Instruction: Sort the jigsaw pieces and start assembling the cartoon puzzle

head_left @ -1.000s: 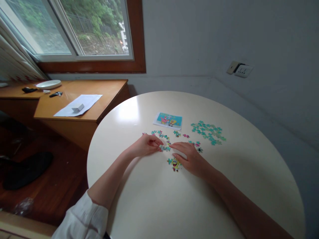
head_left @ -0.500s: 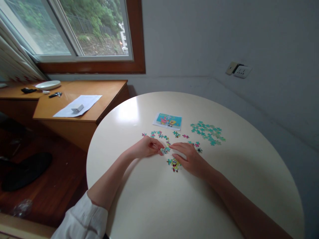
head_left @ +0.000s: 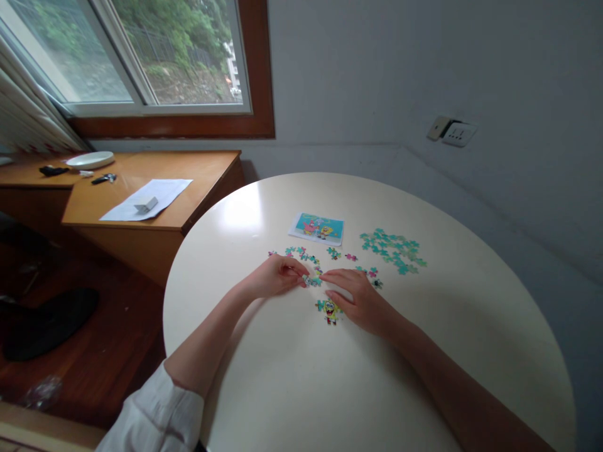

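Note:
On the round cream table point(head_left: 292, 389) my left hand point(head_left: 276, 277) pinches a small cluster of joined puzzle pieces point(head_left: 311, 280). From the other side my right hand point(head_left: 360, 300) touches the same cluster with its fingertips, fingers curled close together. Just below the hands lies an assembled yellow cartoon-figure piece group point(head_left: 330, 309). Loose teal and pink pieces point(head_left: 301, 253) are scattered beyond the hands. A larger heap of teal pieces point(head_left: 393, 250) lies to the right. The reference picture card point(head_left: 318, 227) rests farther back.
A wooden desk point(head_left: 188, 169) stands to the left under the window, with a sheet of paper point(head_left: 146, 199), a white plate point(head_left: 89, 160) and small dark items on it. A wall socket point(head_left: 453, 132) is on the right wall. A dark object point(head_left: 47, 323) lies on the wooden floor.
Both hands stay at the same spot; the fingers shift slightly, turning and pressing the small cluster of pieces between them.

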Motion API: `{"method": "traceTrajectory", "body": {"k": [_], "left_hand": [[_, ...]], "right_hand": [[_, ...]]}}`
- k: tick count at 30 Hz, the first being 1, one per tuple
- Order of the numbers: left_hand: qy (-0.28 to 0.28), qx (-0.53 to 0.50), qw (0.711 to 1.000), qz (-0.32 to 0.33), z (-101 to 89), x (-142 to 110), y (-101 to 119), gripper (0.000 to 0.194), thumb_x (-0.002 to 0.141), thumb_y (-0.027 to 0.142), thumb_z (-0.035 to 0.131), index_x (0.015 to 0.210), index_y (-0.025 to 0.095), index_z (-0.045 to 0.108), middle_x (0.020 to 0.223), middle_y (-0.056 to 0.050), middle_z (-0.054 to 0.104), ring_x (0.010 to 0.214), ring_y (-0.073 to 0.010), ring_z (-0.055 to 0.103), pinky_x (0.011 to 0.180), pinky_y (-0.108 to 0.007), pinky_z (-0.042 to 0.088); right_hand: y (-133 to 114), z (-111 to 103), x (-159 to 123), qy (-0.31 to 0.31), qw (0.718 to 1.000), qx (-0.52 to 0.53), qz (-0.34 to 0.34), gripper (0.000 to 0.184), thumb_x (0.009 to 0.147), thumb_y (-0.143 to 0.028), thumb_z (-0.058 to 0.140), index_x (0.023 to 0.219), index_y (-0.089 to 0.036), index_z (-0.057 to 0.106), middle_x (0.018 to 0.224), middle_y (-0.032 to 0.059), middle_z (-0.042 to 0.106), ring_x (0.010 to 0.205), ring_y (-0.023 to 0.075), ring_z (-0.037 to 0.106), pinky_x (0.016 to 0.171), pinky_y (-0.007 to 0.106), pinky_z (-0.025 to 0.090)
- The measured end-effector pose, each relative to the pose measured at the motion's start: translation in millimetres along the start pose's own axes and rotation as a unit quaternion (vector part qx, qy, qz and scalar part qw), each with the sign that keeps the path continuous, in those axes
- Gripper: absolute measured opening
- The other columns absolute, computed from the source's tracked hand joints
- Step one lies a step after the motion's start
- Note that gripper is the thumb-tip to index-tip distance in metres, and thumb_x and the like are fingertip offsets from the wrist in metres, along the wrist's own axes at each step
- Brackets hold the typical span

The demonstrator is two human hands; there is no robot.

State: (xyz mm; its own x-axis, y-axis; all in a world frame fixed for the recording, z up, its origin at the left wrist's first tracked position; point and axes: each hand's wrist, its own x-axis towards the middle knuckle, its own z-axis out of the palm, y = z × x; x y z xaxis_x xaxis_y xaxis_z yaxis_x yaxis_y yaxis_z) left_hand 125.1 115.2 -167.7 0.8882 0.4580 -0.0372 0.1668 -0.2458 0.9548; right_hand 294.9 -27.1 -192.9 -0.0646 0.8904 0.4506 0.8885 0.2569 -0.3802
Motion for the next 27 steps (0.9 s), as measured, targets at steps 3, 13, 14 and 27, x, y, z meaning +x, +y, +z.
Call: {"method": "traceTrajectory", "body": {"k": [3, 13, 14, 27], "left_hand": [[-0.005, 0.004, 1.000, 0.010, -0.1, -0.6, 2.3, 0.014, 0.070, 0.014, 0.053, 0.076, 0.010, 0.064, 0.073, -0.007, 0.070, 0.071, -0.0133, 0.064, 0.064, -0.022, 0.048], [-0.003, 0.039, 0.999, -0.001, 0.5, -2.5, 6.3, 0.013, 0.068, 0.018, 0.059, 0.077, 0.010, 0.064, 0.076, -0.007, 0.070, 0.072, -0.0147, 0.064, 0.062, -0.021, 0.047], [-0.004, 0.036, 0.999, -0.001, 0.4, -2.4, 5.2, 0.013, 0.068, 0.018, 0.059, 0.077, 0.010, 0.063, 0.075, -0.006, 0.069, 0.071, -0.0142, 0.064, 0.061, -0.021, 0.047], [-0.025, -0.029, 0.999, 0.000, 0.6, -3.8, 4.2, 0.004, 0.069, 0.012, 0.056, 0.070, 0.014, 0.053, 0.063, -0.001, 0.065, 0.068, -0.0134, 0.066, 0.058, -0.020, 0.045]], "right_hand": [[0.2, 0.5, 0.0, 0.003, 1.000, -0.001, -0.006, 0.024, 0.085, -0.020, 0.049, 0.107, -0.019, 0.060, 0.105, 0.0086, 0.065, 0.099, 0.0213, 0.059, 0.084, 0.039, 0.042], [0.0, -0.4, 0.3, -0.005, 1.000, 0.002, 0.003, 0.024, 0.085, -0.022, 0.048, 0.107, -0.020, 0.060, 0.106, 0.0087, 0.065, 0.100, 0.0210, 0.058, 0.085, 0.038, 0.042], [-0.3, -0.8, 0.5, -0.006, 1.000, 0.002, 0.005, 0.024, 0.085, -0.022, 0.048, 0.107, -0.020, 0.060, 0.106, 0.0088, 0.065, 0.100, 0.0210, 0.058, 0.085, 0.038, 0.043], [-1.2, -1.4, 1.2, -0.009, 1.000, -0.002, 0.006, 0.024, 0.085, -0.021, 0.049, 0.106, -0.021, 0.061, 0.106, 0.0084, 0.065, 0.100, 0.0212, 0.059, 0.085, 0.038, 0.044]]}}
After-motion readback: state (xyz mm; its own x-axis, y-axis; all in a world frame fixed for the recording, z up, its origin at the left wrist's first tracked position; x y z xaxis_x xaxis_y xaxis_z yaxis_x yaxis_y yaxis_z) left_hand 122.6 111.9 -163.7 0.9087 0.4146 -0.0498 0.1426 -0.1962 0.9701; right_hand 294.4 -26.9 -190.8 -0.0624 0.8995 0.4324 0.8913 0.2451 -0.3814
